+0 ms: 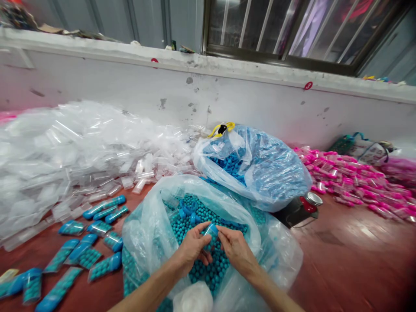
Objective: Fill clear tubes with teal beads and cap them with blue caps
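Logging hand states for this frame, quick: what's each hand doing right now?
Left hand: closed, pinching the small clear tube over the bag of teal beads.
Right hand: closed, fingertips gripping the same tube.

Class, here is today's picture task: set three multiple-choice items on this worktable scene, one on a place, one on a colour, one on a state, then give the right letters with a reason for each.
1. Where do the filled teal tubes lie?
A. left of the open bag
B. on the window ledge
C. inside the dark jar

2. What colour is the heap of packs at the far right?
A. yellow
B. pink
C. green

3. How is the near bag of teal beads?
A. tied shut
B. open at the top
C. empty

Answers: 1 A, they lie on the red tabletop to its left. 2 B, the heap is bright pink. 3 B, the left hand and right hand hold a small tube over bare beads.
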Demonstrator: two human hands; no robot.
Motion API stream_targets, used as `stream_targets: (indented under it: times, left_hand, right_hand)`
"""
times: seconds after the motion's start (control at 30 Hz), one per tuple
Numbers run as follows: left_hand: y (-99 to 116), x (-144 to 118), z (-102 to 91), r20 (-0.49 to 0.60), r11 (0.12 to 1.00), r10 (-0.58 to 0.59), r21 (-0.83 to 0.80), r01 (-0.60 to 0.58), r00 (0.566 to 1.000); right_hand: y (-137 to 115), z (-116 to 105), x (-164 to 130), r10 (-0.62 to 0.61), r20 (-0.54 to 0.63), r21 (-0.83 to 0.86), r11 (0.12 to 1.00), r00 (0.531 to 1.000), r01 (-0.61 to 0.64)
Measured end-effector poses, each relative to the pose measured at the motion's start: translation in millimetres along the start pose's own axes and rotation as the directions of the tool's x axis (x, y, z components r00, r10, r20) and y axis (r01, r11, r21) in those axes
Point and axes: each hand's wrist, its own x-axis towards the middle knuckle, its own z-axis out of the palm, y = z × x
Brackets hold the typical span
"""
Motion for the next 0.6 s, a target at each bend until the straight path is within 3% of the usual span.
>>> stream_targets:
  times: [0.23, 0.47, 0.6]
  left_hand:
    - [0.3, 1.0, 5.4, -0.137, 0.978, 0.123, 0.184, -0.096, 0.983]
    - [-1.9, -2.6, 8.3, -0.044, 0.97, 0.143, 0.207, -0.131, 0.989]
    - [-4.7, -2.4, 7.3, -0.125, 0.923, 0.256, 0.325, -0.204, 0.958]
  right_hand:
    - [2.7, -6.5, 2.1, -0.174, 0.1, -0.021, 0.984, 0.98, 0.177]
    - [8.8, -6.5, 1.3, -0.069, 0.172, 0.245, 0.969, 0.983, 0.026]
    - [3.1, -9.2, 0.0, -0.162, 0.154, 0.158, 0.978, 0.975, 0.137]
